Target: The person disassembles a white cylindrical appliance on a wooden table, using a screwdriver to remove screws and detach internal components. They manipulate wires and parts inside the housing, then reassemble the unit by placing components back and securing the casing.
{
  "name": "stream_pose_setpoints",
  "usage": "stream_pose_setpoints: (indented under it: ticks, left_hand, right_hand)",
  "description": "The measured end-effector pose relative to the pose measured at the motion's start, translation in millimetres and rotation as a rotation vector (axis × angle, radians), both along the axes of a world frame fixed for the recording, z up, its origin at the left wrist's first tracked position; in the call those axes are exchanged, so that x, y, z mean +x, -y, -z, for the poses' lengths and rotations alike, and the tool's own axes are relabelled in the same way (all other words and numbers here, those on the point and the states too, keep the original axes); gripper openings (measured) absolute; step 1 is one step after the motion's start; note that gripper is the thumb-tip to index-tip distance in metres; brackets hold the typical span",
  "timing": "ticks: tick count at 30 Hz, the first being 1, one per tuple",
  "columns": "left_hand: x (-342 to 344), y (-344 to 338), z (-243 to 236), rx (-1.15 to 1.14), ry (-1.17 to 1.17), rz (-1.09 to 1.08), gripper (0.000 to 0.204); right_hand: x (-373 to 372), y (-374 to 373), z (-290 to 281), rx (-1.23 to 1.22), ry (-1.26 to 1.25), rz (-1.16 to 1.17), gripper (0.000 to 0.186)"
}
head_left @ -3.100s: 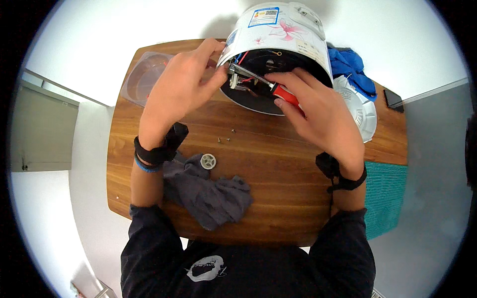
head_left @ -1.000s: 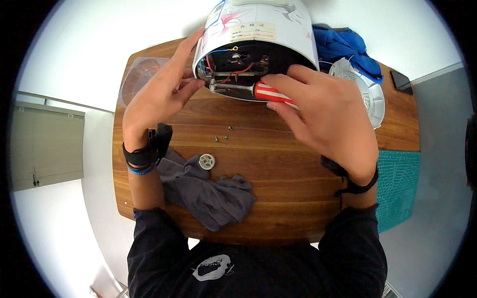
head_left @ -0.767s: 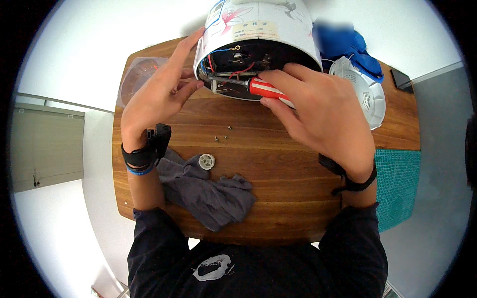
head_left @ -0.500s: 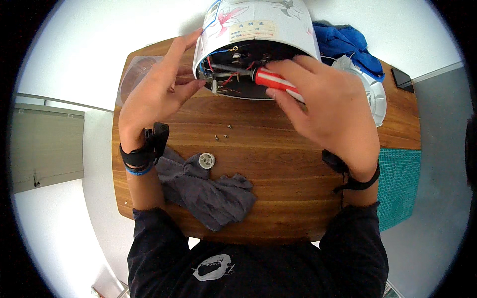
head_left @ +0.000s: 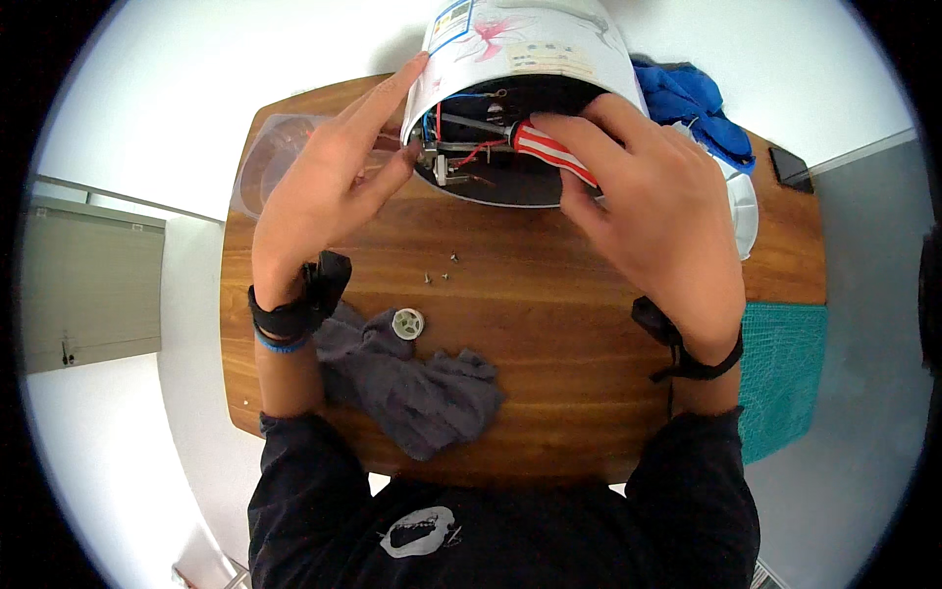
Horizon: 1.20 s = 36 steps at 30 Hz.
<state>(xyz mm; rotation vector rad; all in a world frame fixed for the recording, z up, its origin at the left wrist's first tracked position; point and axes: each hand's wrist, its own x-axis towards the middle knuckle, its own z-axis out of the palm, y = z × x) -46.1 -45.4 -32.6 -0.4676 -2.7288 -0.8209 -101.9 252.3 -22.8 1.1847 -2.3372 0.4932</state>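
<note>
A white, round, flower-printed appliance housing (head_left: 564, 31) lies on its side at the far edge of the table, its open underside facing me. Inside the dark base are red and blue wires (head_left: 476, 153) and a metal bracket with a switch-like part (head_left: 444, 167). My left hand (head_left: 339, 172) grips the housing's left rim, index finger along the outside and thumb at the edge. In my right hand (head_left: 657, 187) is a screwdriver (head_left: 554, 152) with a red-and-white striped handle. Its shaft points left into the base, toward the wires; the tip is hard to make out.
Several small screws (head_left: 445, 276) lie mid-table. Nearer are a small white round knob (head_left: 407, 323) and a grey cloth (head_left: 422, 398). A clear plastic container (head_left: 265, 162) stands left; a blue cloth (head_left: 692, 108), white plastic part (head_left: 743, 216), phone (head_left: 791, 169) and green cutting mat (head_left: 782, 378) are right.
The housing has shifted a little to the right and turned slightly, with my left hand on its rim. My right hand and the screwdriver have moved slightly right, and the striped handle has rolled.
</note>
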Motion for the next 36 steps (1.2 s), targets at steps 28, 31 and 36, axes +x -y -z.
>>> stream_pose_setpoints:
  ticks: [28, 31, 36]
  left_hand:
    - [-3, -21, -3, 0.056, -0.293, -0.263, 0.038]
    - [-4, -18, -3, 0.007, -0.301, -0.256, 0.039]
    - [-2, -18, -9, -0.012, -0.269, -0.284, 0.040]
  right_hand:
    - [-2, 12, -4, -0.144, -0.187, -0.015, 0.026]
    - [-11, 12, 1, -0.196, -0.249, -0.077, 0.027]
    - [-11, 11, -1, -0.211, -0.169, -0.163, 0.032]
